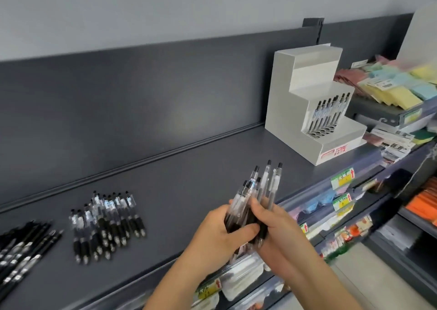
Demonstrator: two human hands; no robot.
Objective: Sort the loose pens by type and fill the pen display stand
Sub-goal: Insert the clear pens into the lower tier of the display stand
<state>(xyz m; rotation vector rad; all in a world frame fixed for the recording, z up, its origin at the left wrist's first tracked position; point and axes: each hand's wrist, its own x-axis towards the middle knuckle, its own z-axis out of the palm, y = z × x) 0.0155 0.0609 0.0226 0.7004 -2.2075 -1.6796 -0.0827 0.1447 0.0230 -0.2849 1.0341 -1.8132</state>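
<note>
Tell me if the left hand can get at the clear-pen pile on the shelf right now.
Probably not yet: the left hand grips the pen bundle with the right hand. The path to the clear-pen pile looks free.

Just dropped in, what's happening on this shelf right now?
A person holds a bundle of clear-barrelled pens in both hands, left hand and right hand, over the dark grey shelf. Two sorted piles lie on it: clear pens with black grips, and all-black pens at far left. The white stepped display stand holds one row of pens; its upper steps show none.
</note>
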